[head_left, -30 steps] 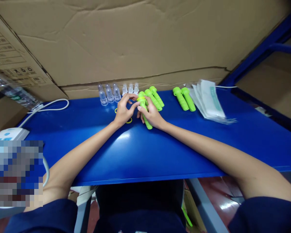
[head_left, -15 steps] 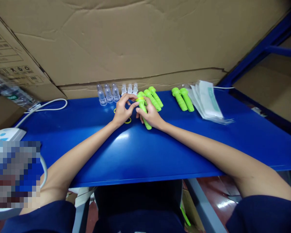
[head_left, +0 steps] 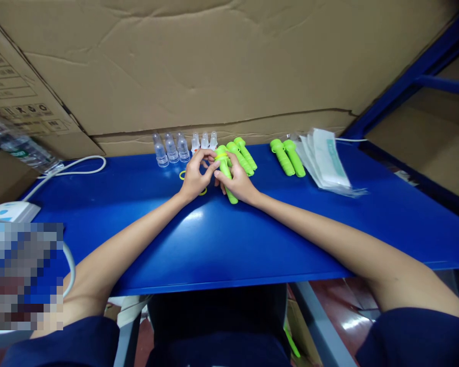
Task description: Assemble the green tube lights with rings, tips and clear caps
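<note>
My right hand (head_left: 241,182) is wrapped around a lime-green, flashlight-shaped plastic handle (head_left: 230,191), its wider head pointing away from me. Around that head runs a yellow ring (head_left: 222,155), pinched by the thumb and fingers of my left hand (head_left: 196,175). Two more yellow rings, one of them a loose ring (head_left: 182,175), lie on the table partly behind my left hand. Just beyond my right hand rest more green handles (head_left: 246,155). Behind my left hand stand small clear-tipped white pieces (head_left: 204,141), their lower parts partly covered.
Three clear bottle-shaped caps (head_left: 170,148) stand at the back of the blue table (head_left: 222,244). To the right lie two green handles (head_left: 286,158) beside white printed plastic bags (head_left: 327,160). A plastic bottle (head_left: 26,148) and a white cable (head_left: 80,173) are at left. Cardboard (head_left: 214,66) walls the back.
Both hands keep nearly the same hold on the green handle and yellow ring. My left hand has shifted very slightly, and the view has moved a little.
</note>
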A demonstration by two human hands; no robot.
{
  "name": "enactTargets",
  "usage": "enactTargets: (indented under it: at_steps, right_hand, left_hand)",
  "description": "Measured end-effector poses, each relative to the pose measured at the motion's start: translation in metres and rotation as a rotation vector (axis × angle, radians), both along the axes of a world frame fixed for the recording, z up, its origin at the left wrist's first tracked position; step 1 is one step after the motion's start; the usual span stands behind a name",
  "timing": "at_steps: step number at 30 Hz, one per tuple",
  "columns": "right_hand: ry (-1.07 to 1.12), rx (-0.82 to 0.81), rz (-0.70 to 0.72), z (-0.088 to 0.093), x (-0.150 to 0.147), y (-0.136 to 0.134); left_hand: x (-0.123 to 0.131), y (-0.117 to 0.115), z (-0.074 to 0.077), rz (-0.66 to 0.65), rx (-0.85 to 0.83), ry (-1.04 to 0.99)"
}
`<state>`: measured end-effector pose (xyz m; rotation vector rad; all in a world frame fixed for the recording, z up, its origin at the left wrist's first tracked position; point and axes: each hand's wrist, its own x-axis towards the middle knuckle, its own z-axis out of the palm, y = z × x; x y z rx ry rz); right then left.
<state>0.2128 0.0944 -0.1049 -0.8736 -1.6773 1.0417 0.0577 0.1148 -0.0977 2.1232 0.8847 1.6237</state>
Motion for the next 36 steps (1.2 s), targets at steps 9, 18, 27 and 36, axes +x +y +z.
enactTargets:
  at_steps: [9,18,27,36]
  right_hand:
    - [0.003,0.01,-0.003,0.001,-0.001,-0.001]
    - [-0.006,0.006,-0.004,-0.001,0.001,0.001]
    - [0.006,0.054,-0.006,0.006,-0.001,-0.007]
    - [0.072,-0.106,0.268,0.006,0.003,0.005]
  left_hand:
    - [0.0,0.0,-0.001,0.021,0.039,-0.015]
    - [-0.003,0.0,0.001,0.04,0.057,0.066]
    - [0.002,0.005,-0.007,0.007,-0.026,-0.083]
    - [0.0,-0.002,0.0,0.053,0.055,-0.052]
